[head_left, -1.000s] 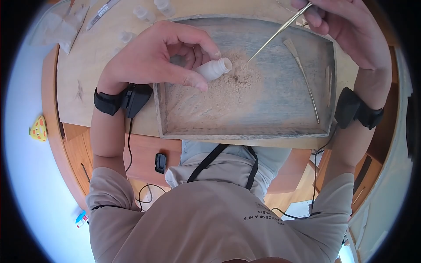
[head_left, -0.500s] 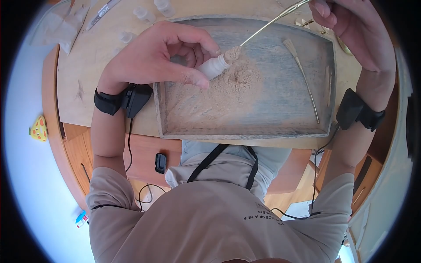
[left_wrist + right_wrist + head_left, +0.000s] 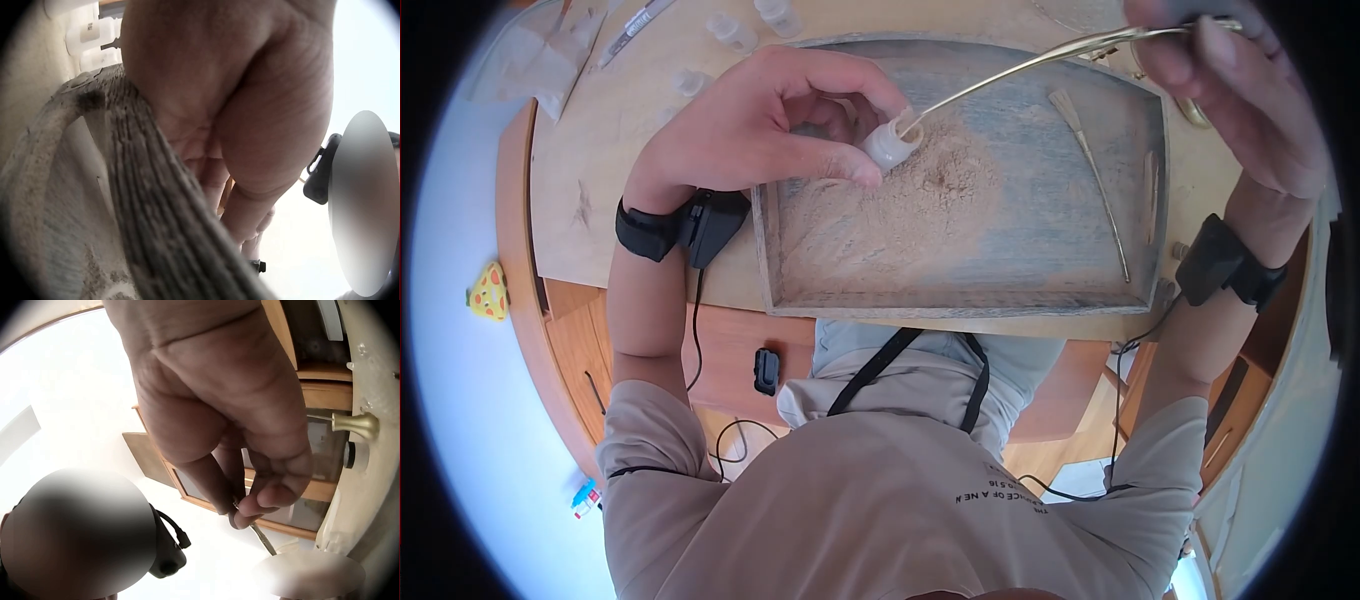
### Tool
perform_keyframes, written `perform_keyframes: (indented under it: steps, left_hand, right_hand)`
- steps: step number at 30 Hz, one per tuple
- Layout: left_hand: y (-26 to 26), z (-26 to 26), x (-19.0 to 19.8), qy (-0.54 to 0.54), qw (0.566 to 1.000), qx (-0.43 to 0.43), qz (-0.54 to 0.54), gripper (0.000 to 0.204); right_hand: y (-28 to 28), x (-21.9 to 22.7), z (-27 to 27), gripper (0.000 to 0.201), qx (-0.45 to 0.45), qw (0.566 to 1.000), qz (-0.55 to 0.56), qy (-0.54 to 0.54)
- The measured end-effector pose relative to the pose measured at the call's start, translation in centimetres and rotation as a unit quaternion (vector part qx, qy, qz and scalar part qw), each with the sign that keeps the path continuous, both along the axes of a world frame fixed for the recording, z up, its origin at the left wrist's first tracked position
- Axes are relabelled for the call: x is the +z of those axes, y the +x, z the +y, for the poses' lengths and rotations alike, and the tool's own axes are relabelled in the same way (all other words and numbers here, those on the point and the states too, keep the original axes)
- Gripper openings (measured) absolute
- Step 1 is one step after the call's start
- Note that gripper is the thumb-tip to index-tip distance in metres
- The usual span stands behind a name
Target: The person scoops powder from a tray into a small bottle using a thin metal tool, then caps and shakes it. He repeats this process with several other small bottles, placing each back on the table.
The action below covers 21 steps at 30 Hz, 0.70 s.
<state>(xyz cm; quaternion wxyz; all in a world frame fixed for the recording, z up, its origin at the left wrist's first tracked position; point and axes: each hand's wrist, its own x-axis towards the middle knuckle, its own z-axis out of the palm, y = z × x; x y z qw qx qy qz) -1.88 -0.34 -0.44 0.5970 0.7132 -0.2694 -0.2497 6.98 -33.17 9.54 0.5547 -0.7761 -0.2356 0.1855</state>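
My left hand holds a small translucent white plastic bottle between thumb and fingers, its uncapped mouth tilted up toward the right. Above the tray's far right side, my right hand pinches a slender brass spoon by its handle. The spoon's lower end is at the bottle's mouth, its tip hidden inside the neck. Below the bottle, tan powder lies heaped and spread over a weathered wooden tray. In the right wrist view, thumb and fingertips close on the spoon handle.
A small brass-handled brush lies in the tray's right part. Several small clear bottles, a marker pen and a plastic bag are at the back left. A brass holder stands on the table to the right.
The spoon first touched the powder heap, then came up loaded to the bottle's mouth; now its end is in the neck. My right hand has moved right and the spoon is tipped more steeply.
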Motion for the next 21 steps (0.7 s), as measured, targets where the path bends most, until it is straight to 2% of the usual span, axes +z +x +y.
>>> perform_keyframes:
  steps: [4, 9, 12, 15, 18, 21]
  left_hand:
    - [0.2, -0.3, -0.4, -0.054, 0.998, -0.013, -0.044, 0.032]
    - [0.5, -0.2, -0.4, -0.068, 0.996, -0.028, -0.043, 0.034]
    - [0.1, -0.2, -0.7, -0.061, 0.997, -0.003, -0.042, 0.039]
    - [-0.2, 0.0, 0.2, 0.005, 1.000, 0.003, -0.007, 0.043]
    - [-0.2, 0.1, -0.3, 0.000, 1.000, 0.005, -0.017, 0.044]
    - [-0.2, 0.1, -0.4, 0.001, 1.000, 0.003, -0.019, 0.044]
  right_hand:
    - [0.6, 0.3, -0.1, 0.020, -0.022, 1.000, -0.006, -0.009]
    - [0.1, -1.0, 2.7, 0.020, 0.030, 0.993, 0.085, -0.075]
    - [0.4, -3.4, 3.2, 0.020, 0.095, 0.990, 0.105, -0.030]
    - [0.5, -3.2, 3.4, 0.020, 0.103, 0.983, 0.148, -0.037]
    - [0.9, -3.6, 3.1, 0.021, 0.057, 0.982, 0.182, -0.012]
    - [0.3, -2.2, 3.3, 0.022, -0.032, 0.983, 0.177, -0.045]
